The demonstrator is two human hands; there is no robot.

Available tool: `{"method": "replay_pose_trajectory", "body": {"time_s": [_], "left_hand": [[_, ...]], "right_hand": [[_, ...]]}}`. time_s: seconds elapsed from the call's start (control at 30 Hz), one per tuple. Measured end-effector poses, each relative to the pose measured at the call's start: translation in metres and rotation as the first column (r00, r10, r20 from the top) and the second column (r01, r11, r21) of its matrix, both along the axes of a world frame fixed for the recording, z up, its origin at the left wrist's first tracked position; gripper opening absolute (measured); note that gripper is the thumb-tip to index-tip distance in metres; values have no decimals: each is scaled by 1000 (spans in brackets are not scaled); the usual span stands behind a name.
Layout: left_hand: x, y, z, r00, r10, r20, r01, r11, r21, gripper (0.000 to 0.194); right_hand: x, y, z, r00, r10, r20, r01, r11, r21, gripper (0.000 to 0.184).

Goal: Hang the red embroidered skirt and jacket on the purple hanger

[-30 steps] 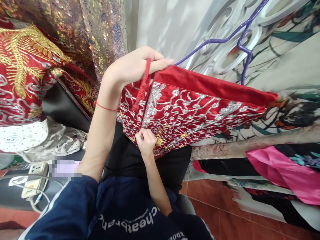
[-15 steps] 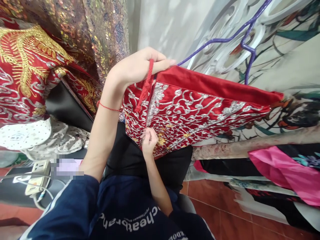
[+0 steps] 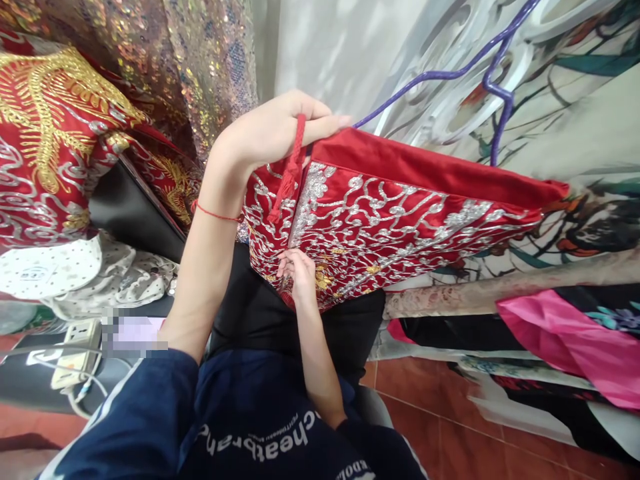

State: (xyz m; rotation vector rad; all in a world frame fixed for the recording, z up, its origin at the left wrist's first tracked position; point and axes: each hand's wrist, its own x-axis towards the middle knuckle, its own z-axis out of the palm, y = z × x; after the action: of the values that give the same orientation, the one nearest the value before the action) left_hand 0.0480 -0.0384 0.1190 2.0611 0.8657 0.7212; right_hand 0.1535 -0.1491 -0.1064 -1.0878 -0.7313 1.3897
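A red embroidered skirt [image 3: 390,207] with silver and gold sequin work hangs in front of me, its plain satin band along the top. My left hand [image 3: 285,130] is closed around the top edge of this band, thumb stretched along it. A braided red cord [image 3: 290,180] with a knotted end dangles below that hand. Lower down, my right hand [image 3: 300,270] has its fingers bent against the lengthwise seam of the skirt; the fingertips are partly hidden in the fabric. Behind the band runs a purple hanger [image 3: 445,75]. The skirt's lower part rests near my black-clad lap.
Another red garment with gold embroidery [image 3: 65,113] lies at the left over a black surface. Below it are a white spotted cloth [image 3: 125,280] and a power strip [image 3: 75,350] with cables. Pink fabric [image 3: 575,340] hangs at the right, beside white scrollwork [image 3: 460,120].
My right hand has stayed low on the seam, but its fingers are looser and stretched a little more. My left hand keeps its hold on the band, almost unmoved.
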Motion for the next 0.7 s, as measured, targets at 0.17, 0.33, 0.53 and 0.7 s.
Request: {"method": "replay_pose_trajectory", "body": {"time_s": [0.17,0.33,0.53,0.7], "left_hand": [[0,0,0,999,17,-51,-15,999,39,50],[-1,2,-1,991,7,-130,5,996,93,52],[-1,2,-1,998,-3,-58,6,999,49,47],[-1,3,-2,999,-26,43,27,1000,-3,47]], "right_hand": [[7,7,5,998,50,37,-48,998,-31,26],[12,8,11,998,64,12,-64,998,-2,19],[10,5,13,996,93,15,-93,995,35,18],[5,-2,21,995,20,98,-25,998,55,17]]}}
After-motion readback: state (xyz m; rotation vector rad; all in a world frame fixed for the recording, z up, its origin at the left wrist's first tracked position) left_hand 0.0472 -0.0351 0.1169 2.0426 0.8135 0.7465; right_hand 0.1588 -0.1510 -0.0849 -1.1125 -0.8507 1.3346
